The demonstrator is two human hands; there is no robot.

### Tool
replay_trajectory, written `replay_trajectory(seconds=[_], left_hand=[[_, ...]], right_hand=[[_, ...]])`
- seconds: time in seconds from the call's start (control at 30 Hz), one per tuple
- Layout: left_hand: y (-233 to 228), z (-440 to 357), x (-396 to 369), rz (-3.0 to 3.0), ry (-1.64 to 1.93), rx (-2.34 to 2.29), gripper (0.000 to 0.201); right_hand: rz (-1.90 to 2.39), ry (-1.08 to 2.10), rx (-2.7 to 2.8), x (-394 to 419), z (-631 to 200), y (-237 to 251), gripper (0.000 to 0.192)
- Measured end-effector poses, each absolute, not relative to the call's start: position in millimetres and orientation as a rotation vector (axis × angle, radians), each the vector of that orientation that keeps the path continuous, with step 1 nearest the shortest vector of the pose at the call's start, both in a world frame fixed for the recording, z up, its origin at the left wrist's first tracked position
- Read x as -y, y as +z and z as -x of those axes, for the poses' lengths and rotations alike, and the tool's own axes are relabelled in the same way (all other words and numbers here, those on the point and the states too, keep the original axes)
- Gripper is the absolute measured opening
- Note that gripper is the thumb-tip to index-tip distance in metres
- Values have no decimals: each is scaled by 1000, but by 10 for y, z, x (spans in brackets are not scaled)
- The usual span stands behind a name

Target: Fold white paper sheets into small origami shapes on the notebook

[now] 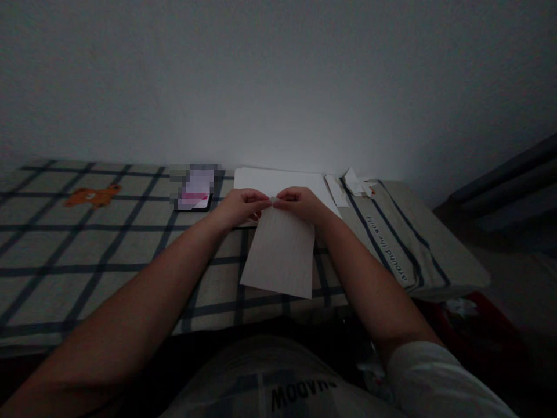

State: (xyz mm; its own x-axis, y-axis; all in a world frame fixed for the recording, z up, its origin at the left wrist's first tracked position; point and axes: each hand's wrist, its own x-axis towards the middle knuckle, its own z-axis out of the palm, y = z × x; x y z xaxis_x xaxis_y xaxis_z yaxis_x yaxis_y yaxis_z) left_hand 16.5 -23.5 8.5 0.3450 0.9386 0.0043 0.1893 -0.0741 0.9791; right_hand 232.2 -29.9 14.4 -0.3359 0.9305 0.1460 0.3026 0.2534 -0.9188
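Note:
Both of my hands pinch the top end of a sheet of white paper point(281, 252) above the table. My left hand point(243, 204) grips it from the left with thumb and fingers together. From the right, my right hand point(300, 204) does the same, and the fingertips of both hands nearly meet. The sheet slopes down toward me, its wide lower end hanging free. Behind my hands lies a stack of white paper point(282, 177), partly covered by them. What the fingertips do to the paper's edge is too small and dark to tell.
A checked cloth point(130, 249) covers the table, which stands against a wall. A phone point(195, 188) rests left of the paper, and an orange bear-shaped piece point(92, 197) lies farther left. Paper scraps point(357, 183) sit at the right. A red bin point(483, 316) stands below the right edge.

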Motion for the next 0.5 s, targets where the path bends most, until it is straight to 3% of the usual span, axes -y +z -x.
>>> replay_trajectory(seconds=[0.27, 0.5], left_hand=[[86, -163, 231, -1523, 1074, -1087, 21], [127, -169, 242, -1416, 1024, -1163, 21]], right_hand=[[1168, 852, 1847, 222, -2411, 94, 28], [1211, 741, 1945, 239, -2422, 93, 20]])
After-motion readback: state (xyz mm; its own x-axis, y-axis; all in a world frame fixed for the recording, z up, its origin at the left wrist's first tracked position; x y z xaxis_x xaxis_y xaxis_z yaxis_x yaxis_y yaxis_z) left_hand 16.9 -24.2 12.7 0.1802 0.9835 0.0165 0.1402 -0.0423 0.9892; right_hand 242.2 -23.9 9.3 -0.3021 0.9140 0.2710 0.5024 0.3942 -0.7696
